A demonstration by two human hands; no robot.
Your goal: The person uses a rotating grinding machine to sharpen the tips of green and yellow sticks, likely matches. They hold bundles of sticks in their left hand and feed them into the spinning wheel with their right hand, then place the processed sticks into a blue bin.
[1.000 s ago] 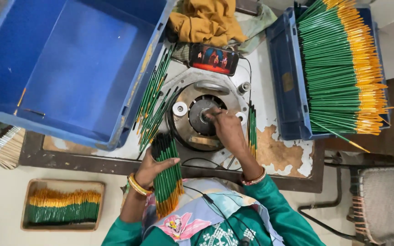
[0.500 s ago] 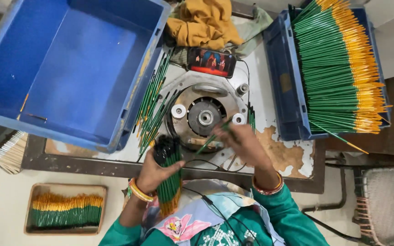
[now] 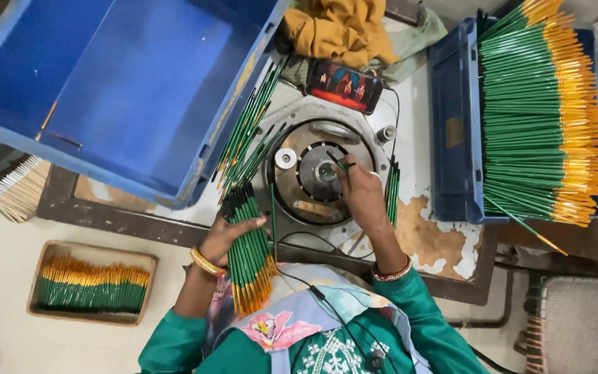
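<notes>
While the left hand (image 3: pixel 224 235) wraps around a thick bundle of green pencils (image 3: pixel 249 253), its fingers curled over the shafts and its thumb pressing across the top of them, the bundle lies slanted along the near edge of the work table (image 3: pixel 444 242), with its yellow-orange ends pointing toward the person's lap. Beside it, the right hand (image 3: pixel 361 197) reaches onto the round metal machine (image 3: pixel 313 173) at the middle of the table, thumb and forefinger pinched on a single green pencil (image 3: pixel 340 166) whose tip points toward the machine's centre hub. Loose green pencils (image 3: pixel 247 138) fan out between the machine and the large empty blue crate (image 3: pixel 126 90) on the left, and a small upright bunch of them (image 3: pixel 392 197) stands just right of the machine, close to the right wrist. On the far right a second blue crate (image 3: pixel 451 125) is filled with neat rows of green pencils with yellow-orange ends (image 3: pixel 541 118). Behind the machine lies a phone with a lit screen (image 3: pixel 344 86), touching a heap of mustard-yellow cloth (image 3: pixel 340 31). Down on the floor to the left, a shallow wooden tray (image 3: pixel 91 315) holds more green and yellow pencils, and a pale bundle of unpainted sticks (image 3: pixel 15 190) sits near it.
</notes>
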